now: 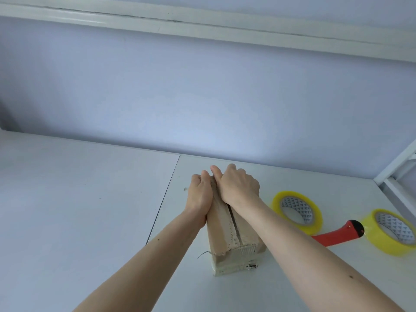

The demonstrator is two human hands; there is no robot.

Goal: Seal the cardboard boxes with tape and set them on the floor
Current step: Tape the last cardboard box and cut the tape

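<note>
Just below the frame's centre sits our cardboard box (234, 233) on the white table (90, 199), its top flaps meeting at a dark seam. We likely hold them shut for taping: left hand (200, 194) and right hand (238, 185) curl over the far end, gripping. Two yellow tape rolls (297, 210) and a red-handled tool (337, 233) wait at lower right.

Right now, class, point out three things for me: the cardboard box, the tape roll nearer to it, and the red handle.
cardboard box (245, 252), head view, near end face.
nearer tape roll (314, 221), head view, yellow outer band.
red handle (333, 235), head view, middle of the handle.
</note>
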